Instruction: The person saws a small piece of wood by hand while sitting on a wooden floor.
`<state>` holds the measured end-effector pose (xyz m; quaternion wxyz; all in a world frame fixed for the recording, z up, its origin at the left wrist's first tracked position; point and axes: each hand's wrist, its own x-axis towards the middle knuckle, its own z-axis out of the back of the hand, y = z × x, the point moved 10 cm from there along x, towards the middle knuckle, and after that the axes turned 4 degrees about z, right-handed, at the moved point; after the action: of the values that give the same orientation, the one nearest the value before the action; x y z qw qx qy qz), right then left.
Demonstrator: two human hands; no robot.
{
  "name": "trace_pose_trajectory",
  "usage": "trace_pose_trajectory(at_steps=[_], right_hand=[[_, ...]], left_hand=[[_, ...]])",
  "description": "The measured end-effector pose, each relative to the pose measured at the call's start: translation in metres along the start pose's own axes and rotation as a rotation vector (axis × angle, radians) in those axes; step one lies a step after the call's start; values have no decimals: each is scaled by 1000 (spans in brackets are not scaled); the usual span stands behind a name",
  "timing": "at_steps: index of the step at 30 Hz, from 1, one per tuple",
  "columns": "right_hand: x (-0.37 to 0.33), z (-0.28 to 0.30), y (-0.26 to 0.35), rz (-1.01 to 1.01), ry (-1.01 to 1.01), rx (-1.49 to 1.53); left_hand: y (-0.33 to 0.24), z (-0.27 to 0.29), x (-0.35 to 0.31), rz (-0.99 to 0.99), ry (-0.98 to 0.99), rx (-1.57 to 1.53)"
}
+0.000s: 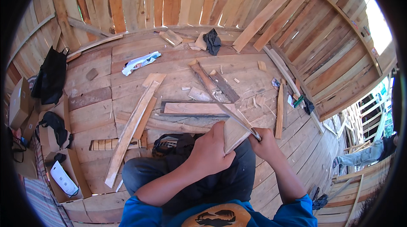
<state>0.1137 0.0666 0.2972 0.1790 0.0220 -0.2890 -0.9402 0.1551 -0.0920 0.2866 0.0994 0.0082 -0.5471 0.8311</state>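
Note:
I sit on a plank floor with both hands in front of my lap. My left hand is closed around a pale block of wood, which is held tilted up. In my right hand is the near end of a machete; its long, slightly curved blade points away to the far left and lies along the block's upper edge. My fingers hide the handle. Just beyond the blade a reddish-brown board lies on the floor. Dark cloth is bunched by my left knee.
Long boards lie to the left, and bark-edged pieces and chips lie ahead. Open cardboard boxes and a black bag stand far left. Planks lean on the wall. Another person's legs show at the right.

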Motion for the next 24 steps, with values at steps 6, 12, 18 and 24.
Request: trace_pose_trajectory(at_steps=[6, 12, 18, 24], right_hand=[[4, -26, -33, -125, 17, 96], [5, -33, -42, -168, 34, 94], [-6, -52, -70, -297, 188, 58], [-17, -64, -88, -130, 186, 360]], left_hand=[[5, -4, -1, 59, 42, 50], [14, -9, 2, 73, 94, 35], [54, -32, 17, 171, 283, -158], [116, -62, 38, 278, 267, -484]])
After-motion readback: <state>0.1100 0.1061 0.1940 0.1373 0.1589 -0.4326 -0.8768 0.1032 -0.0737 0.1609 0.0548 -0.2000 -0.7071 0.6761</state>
